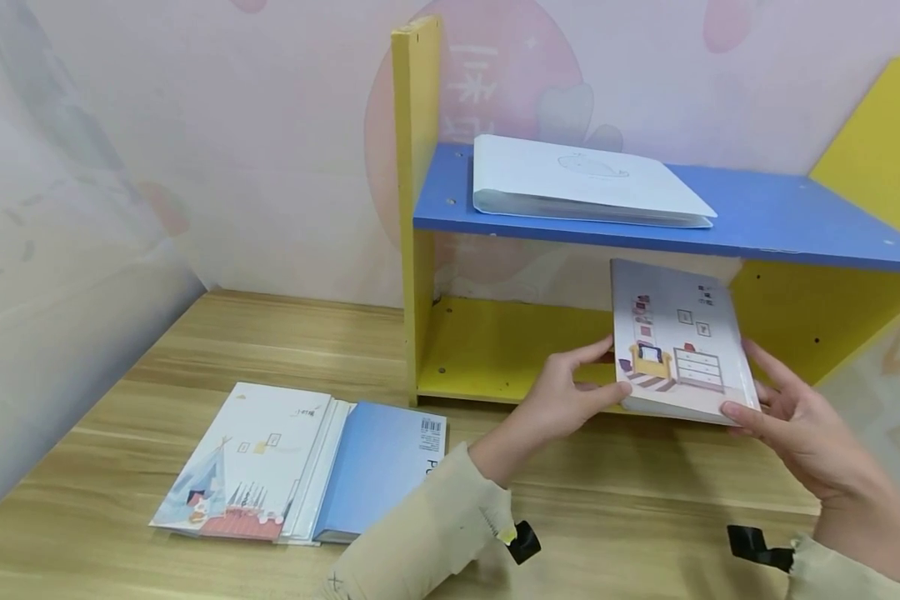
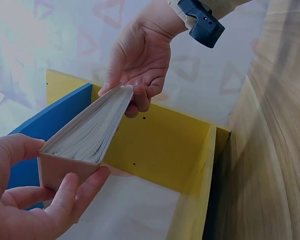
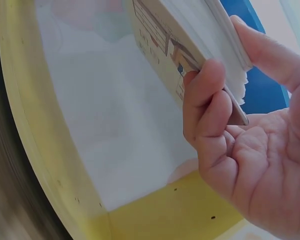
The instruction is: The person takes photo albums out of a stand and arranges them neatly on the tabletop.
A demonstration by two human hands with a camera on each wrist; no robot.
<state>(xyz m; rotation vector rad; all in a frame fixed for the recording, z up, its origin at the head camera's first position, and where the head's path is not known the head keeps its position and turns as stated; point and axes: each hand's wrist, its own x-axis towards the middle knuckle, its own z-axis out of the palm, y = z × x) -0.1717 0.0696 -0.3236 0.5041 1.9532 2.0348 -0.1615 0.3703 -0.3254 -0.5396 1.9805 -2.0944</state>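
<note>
Both hands hold a thick photo album (image 1: 675, 333) with a printed room scene on its cover, raised in front of the lower shelf opening. The left hand (image 1: 562, 392) grips its left edge, thumb on the cover. At the near right corner the right hand (image 1: 810, 429) pinches it, thumb above and fingers beneath. In the left wrist view the page edges of the album (image 2: 90, 130) face up between the two hands. Curled fingers of the right hand (image 3: 270, 140) press the cover in the right wrist view, where the left hand does not show.
A white album (image 1: 585, 179) with a whale drawing lies on the blue shelf board (image 1: 780, 212). Below it is a yellow bottom board (image 1: 495, 342) between yellow side panels. A tent-picture album (image 1: 247, 458) and a blue book (image 1: 382, 467) lie on the wooden table (image 1: 105, 475).
</note>
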